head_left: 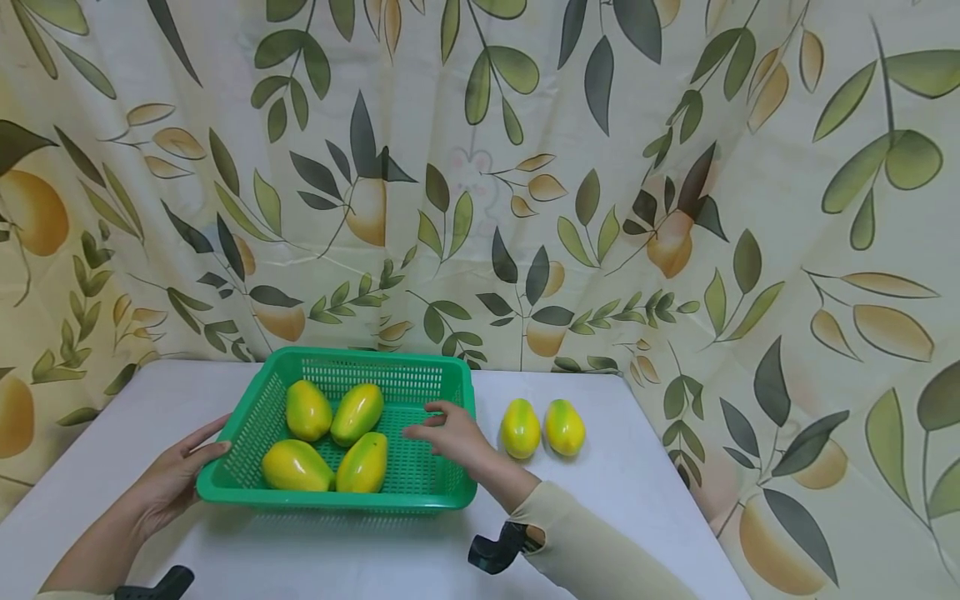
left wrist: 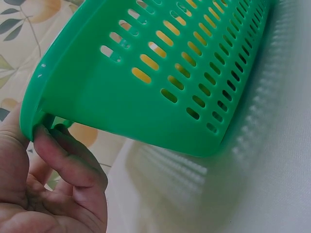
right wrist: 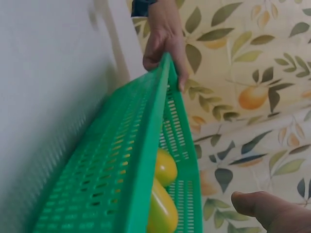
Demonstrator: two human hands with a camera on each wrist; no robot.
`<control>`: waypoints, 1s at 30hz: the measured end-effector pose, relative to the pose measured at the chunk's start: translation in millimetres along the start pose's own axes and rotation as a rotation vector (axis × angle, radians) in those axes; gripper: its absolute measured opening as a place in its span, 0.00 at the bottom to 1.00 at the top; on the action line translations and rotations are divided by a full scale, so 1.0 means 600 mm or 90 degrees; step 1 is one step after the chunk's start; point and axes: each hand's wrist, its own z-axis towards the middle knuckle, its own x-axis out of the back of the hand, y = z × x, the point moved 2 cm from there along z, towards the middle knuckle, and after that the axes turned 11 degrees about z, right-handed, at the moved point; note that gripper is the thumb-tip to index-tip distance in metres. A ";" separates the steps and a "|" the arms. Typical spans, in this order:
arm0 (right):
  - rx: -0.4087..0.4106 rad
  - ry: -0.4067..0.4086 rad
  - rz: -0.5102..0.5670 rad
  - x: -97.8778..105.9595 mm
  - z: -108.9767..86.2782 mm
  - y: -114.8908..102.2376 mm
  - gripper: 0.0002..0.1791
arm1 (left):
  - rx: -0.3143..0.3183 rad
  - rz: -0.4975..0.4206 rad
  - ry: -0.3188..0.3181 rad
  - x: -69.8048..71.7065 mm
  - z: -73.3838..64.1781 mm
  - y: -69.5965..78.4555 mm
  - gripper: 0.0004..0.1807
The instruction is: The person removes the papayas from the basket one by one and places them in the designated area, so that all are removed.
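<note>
A green plastic basket (head_left: pixel 337 498) with slotted walls stands on the white table. Several glossy yellow-green fruits (head_left: pixel 297 465), papaya-like in shape, lie in its left and middle part. My left hand (head_left: pixel 171 482) grips the basket's left rim; in the left wrist view, curled fingers of the left hand (left wrist: pixel 63 179) reach under the edge of the basket (left wrist: pixel 97 97). Over the basket's right part hovers my right hand (head_left: pixel 456 437), fingers loosely bent and holding nothing. The right wrist view shows only part of the right hand (right wrist: pixel 267 211), apart from the basket (right wrist: pixel 146 160).
Two more yellow-green fruits, a left one (head_left: pixel 521 428) and a right one (head_left: pixel 565 427), lie side by side on the white table (head_left: pixel 615 508), right of the basket. A curtain (head_left: pixel 480 208) printed with leaves and fruit hangs behind the table.
</note>
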 end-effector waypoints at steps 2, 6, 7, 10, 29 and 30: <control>-0.008 0.006 0.002 -0.009 0.002 0.004 0.36 | 0.000 0.002 0.001 0.000 0.000 0.000 0.38; -0.016 0.011 -0.001 -0.025 0.006 0.013 0.37 | 0.001 0.003 0.003 -0.001 -0.001 0.001 0.39; -0.017 0.012 0.000 -0.028 0.007 0.016 0.37 | 0.001 0.003 0.002 -0.001 -0.001 0.002 0.39; -0.020 0.007 0.003 -0.037 0.011 0.023 0.38 | 0.003 0.003 0.002 -0.002 0.000 0.003 0.40; -0.090 0.012 0.058 -0.085 0.024 0.054 0.42 | 0.024 0.003 0.008 0.000 0.003 0.000 0.42; -0.093 0.010 0.062 -0.088 0.024 0.054 0.42 | 0.024 0.002 0.009 0.001 0.003 0.000 0.42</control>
